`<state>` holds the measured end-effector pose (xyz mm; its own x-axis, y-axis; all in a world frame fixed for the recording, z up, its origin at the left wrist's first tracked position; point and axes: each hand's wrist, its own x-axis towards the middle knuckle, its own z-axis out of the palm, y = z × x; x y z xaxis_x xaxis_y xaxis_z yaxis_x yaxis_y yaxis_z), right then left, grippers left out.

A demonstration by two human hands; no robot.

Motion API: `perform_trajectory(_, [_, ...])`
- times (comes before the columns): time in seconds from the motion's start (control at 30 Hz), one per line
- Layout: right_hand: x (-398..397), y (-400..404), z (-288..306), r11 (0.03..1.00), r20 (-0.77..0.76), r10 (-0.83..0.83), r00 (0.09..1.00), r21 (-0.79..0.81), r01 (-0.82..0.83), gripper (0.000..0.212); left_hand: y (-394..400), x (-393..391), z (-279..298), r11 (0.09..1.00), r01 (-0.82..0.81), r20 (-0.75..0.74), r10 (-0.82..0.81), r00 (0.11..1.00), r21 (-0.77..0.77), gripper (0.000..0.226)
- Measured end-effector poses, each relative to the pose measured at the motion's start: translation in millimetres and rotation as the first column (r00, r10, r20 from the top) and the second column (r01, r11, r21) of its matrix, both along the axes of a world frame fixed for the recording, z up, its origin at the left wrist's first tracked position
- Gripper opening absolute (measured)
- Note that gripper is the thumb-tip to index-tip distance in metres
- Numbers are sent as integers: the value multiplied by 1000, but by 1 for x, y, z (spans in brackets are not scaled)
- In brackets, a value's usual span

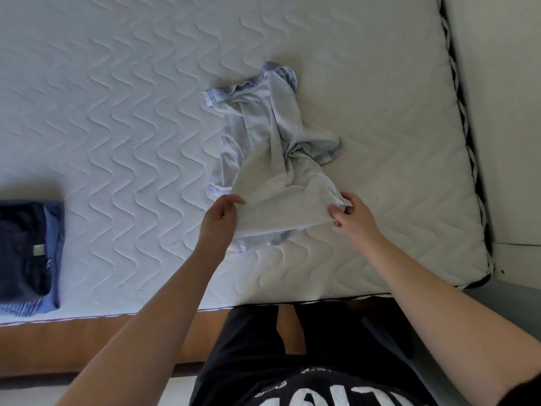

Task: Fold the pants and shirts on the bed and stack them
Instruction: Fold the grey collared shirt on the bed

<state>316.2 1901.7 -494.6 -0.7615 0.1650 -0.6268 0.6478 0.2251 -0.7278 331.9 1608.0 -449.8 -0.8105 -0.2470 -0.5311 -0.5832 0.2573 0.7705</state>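
Note:
A crumpled light grey shirt [269, 148] with blue plaid collar and cuffs lies on the white quilted mattress [117, 112], its collar pointing away from me. My left hand [221, 216] pinches the near hem on the left side. My right hand [349, 213] grips the bunched hem on the right. The hem is stretched between both hands, slightly lifted off the bed. A stack of folded dark navy and blue garments [27, 253] sits at the mattress's left near edge.
The mattress ends at a black-trimmed edge [465, 148] on the right, with a pale wall beyond. The brown bed frame [117, 335] runs along the near side, against my legs in black shorts.

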Motion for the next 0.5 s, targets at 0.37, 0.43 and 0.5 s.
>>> perform_trajectory(0.37, [14, -9, 52, 995, -52, 17, 999, -100, -22, 39, 9, 8, 73, 906, 133, 87, -183, 979, 402, 36])
perform_trajectory(0.43, [25, -21, 62, 963, -68, 259, 964, -64, -263, 60, 20, 3, 88, 876, 93, 72, -143, 987, 474, 34])
perform_trajectory(0.5, [33, -43, 72, 878, -134, 478, 868, 47, -476, 80, 32, -3, 101, 881, 106, 40, -140, 989, 460, 27])
